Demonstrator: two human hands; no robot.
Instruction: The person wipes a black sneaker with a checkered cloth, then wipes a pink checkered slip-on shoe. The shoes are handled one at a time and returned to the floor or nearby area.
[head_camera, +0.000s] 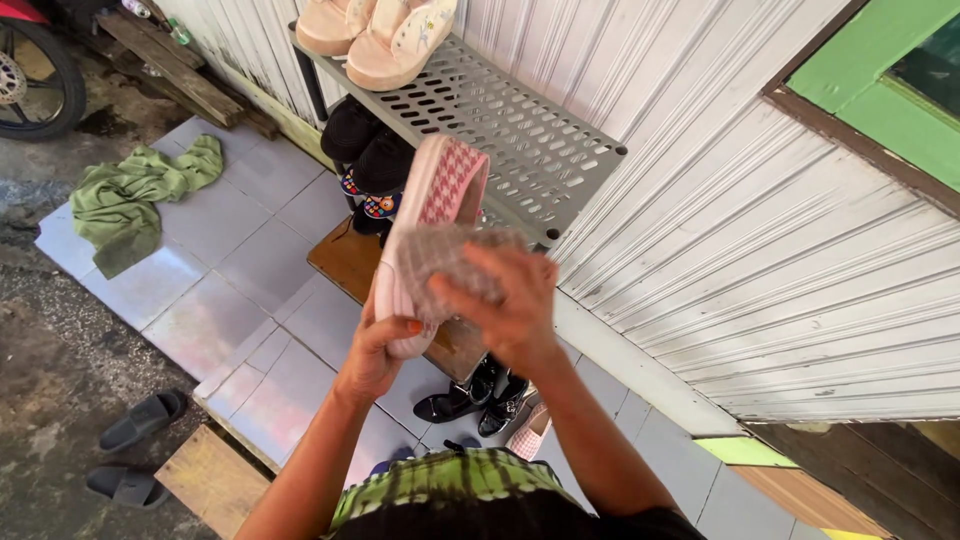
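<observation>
A pink slide sandal (433, 200) with a checked insole and a clear strap is held up in front of me, toe pointing away. My left hand (378, 340) grips its heel end from below. Over the strap lies my right hand (510, 295), fingers curled on the clear band. The sandal hovers just before the near corner of a grey perforated metal shoe rack (510, 140).
A pair of pink platform sandals (385, 35) sits on the rack top; black shoes (368, 150) are on the shelf below. Black heels (480, 395) lie on the tiles near my feet. A green cloth (135, 195) and dark slippers (140, 420) lie left.
</observation>
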